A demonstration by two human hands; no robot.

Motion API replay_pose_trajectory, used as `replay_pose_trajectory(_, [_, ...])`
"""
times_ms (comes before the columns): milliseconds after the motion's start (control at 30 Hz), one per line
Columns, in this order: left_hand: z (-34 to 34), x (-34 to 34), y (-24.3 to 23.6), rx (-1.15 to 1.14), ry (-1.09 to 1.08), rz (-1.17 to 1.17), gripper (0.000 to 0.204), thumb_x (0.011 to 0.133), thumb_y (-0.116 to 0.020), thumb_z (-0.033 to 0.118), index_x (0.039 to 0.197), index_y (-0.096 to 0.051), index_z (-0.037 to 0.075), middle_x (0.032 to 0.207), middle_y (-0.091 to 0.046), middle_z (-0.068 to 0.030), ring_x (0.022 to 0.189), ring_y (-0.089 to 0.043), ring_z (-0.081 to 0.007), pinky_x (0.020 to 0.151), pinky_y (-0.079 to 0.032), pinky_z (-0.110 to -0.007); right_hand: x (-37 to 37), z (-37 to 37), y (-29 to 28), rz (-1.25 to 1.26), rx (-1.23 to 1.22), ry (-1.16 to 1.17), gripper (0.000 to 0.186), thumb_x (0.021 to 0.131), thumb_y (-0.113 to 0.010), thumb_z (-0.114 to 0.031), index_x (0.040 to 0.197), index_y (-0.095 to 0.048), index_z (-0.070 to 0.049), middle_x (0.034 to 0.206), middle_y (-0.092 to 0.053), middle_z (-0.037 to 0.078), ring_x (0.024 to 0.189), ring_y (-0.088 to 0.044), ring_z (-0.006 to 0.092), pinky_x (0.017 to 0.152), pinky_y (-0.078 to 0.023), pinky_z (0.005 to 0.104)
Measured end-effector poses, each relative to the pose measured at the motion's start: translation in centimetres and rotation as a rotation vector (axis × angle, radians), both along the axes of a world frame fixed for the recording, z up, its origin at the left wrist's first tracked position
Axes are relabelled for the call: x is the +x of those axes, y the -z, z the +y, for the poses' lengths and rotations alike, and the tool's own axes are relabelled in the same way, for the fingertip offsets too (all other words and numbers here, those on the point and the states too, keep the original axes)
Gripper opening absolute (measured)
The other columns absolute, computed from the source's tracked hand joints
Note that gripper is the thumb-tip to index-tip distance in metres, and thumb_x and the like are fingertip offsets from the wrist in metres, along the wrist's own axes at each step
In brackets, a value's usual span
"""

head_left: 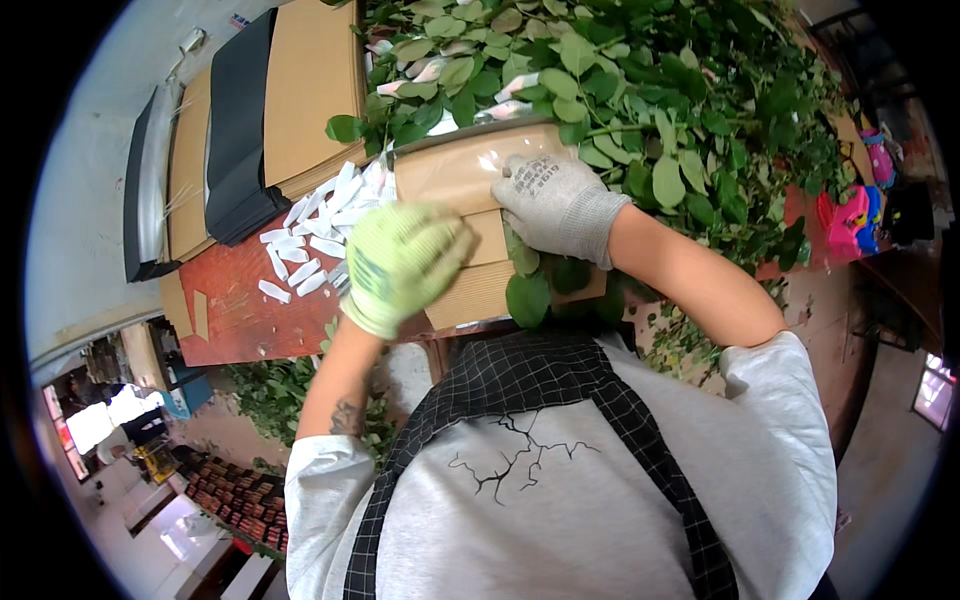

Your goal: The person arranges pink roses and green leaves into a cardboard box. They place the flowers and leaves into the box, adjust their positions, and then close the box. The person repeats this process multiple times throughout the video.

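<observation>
My left hand [400,262], in a yellow-green knit glove, is over the left edge of a corrugated cardboard stack [470,297]. Motion smears its fingers. On the right, my right hand [556,203], in a grey glove, has its fingers bent against a brown cardboard wrap [452,172] with a glossy surface. The wrap lies across the table just beyond the stack. Beside my left hand is a loose pile of small white sleeves [322,232]. A few leaves [527,298] stick out below my right hand.
Leafy green stems [690,130] cover the far and right side of the red table [235,315], with some pale wrapped heads [515,88] among them. Stacks of brown cardboard [312,95] and black sheets [240,130] stand at the left. Cut foliage [265,400] lies on the floor.
</observation>
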State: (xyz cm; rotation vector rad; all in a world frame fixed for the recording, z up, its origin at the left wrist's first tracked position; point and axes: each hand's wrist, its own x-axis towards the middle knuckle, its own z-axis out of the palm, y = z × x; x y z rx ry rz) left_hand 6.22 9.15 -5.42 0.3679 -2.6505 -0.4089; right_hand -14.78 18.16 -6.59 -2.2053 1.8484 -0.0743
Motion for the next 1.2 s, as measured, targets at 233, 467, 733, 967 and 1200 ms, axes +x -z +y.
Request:
replay_pose_trajectory(233, [-4.8, -4.3, 3.5, -0.268, 0.314, -0.36, 0.079, 0.086, -0.054, 0.057, 0.144, -0.042, 0.005, 0.15, -0.035, -0.0216, 0.142, -0.026, -0.0412, 0.113, -0.021, -0.053, 4.2, 6.5, -1.2, -0.287, -0.743, 0.103, 0.013, 0.083, -0.068, -0.021, 0.088, -0.067, -0.009, 0.088, -0.064, 0.008, 0.078, -0.064, 0.0254, 0.065, -0.051, 0.0378])
replay_pose_trajectory(467, [-4.4, -3.2, 4.3, -0.057, 0.435, -0.372, 0.087, 0.086, -0.051, 0.064, 0.147, -0.036, 0.003, 0.154, -0.029, -0.0225, 0.145, -0.021, -0.0407, 0.118, -0.008, -0.055, 8.6, 16.9, 9.2, -0.944, 0.057, 0.775, 0.017, 0.082, -0.07, -0.013, 0.099, -0.069, -0.007, 0.097, -0.067, 0.013, 0.084, -0.065, 0.0329, 0.077, -0.05, 0.0417])
replay_pose_trajectory(733, [-3.8, -2.2, 6.5, -0.333, 0.284, -0.322, 0.074, 0.079, -0.066, 0.039, 0.143, -0.042, 0.013, 0.149, -0.037, -0.0165, 0.138, -0.033, -0.0389, 0.112, -0.02, -0.06, 8.8, 7.5, 1.6, -0.477, -0.478, 0.712, 0.012, 0.08, -0.069, -0.02, 0.085, -0.066, -0.01, 0.077, -0.063, 0.009, 0.077, -0.063, 0.0299, 0.073, -0.05, 0.0424])
replay_pose_trajectory(967, [-9.2, -2.3, 2.4, 0.586, 0.558, -0.374, 0.061, 0.098, -0.043, 0.051, 0.115, -0.064, -0.004, 0.113, -0.063, -0.0234, 0.107, -0.058, -0.0391, 0.094, -0.047, -0.041, 5.6, 2.7, 1.7, -0.064, -0.372, 0.548, 0.019, 0.081, -0.068, -0.026, 0.08, -0.061, -0.008, 0.078, -0.062, 0.009, 0.08, -0.06, 0.0301, 0.075, -0.046, 0.0436])
replay_pose_trajectory(1200, [-5.3, -2.3, 3.5, 0.257, 0.061, -0.214, 0.028, 0.079, -0.066, 0.026, 0.089, -0.07, 0.0, 0.112, -0.066, -0.0119, 0.102, -0.061, -0.031, 0.089, -0.049, -0.039, 1.7, -0.3, 1.4, -0.125, -0.31, 0.304, 0.036, 0.081, -0.068, -0.032, 0.109, -0.062, -0.01, 0.119, -0.058, 0.011, 0.113, -0.053, 0.0311, 0.096, -0.04, 0.046])
